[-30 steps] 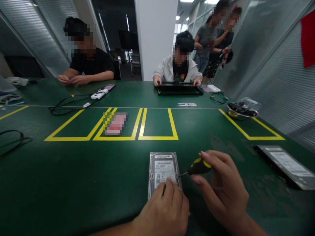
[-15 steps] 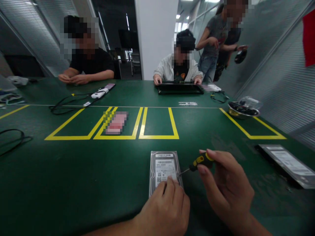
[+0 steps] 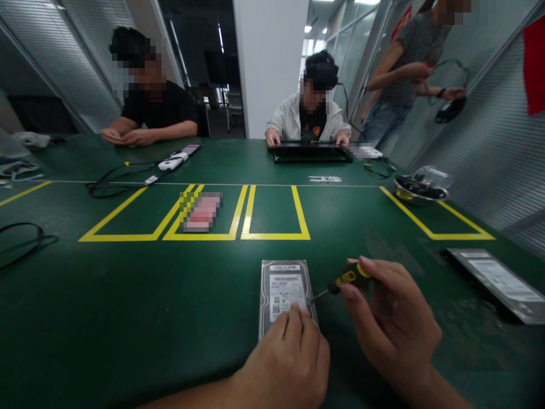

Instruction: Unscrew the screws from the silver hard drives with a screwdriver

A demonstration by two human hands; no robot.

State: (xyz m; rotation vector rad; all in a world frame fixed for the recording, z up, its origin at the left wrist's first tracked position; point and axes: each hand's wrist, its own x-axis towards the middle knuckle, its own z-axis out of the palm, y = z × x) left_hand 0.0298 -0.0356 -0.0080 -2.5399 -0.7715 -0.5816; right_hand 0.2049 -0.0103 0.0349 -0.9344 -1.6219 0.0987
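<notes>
A silver hard drive [image 3: 287,284] with a white printed label lies on the green table in front of me. My left hand [image 3: 289,360] grips its near end, fingers bent over the label and covering the lower part. Between the thumb and fingers of my right hand [image 3: 394,318] is a screwdriver [image 3: 349,277] with a black and yellow handle. Its thin shaft slants down to the left, and the tip meets the drive's right edge. I cannot make out any screw under the tip.
A second hard drive [image 3: 498,281] lies at the right. Behind it stands a metal bowl [image 3: 419,193] with dark items. Yellow tape outlines [image 3: 275,237] mark the table; a pink blurred item [image 3: 202,213] lies in one. Cables [image 3: 114,182] lie left. Two people sit opposite, one holding a black panel [image 3: 313,152].
Both hands, the screwdriver and the drive look almost the same as before. In the background at the right, a standing person has moved further right, holding a dark object with a cable.
</notes>
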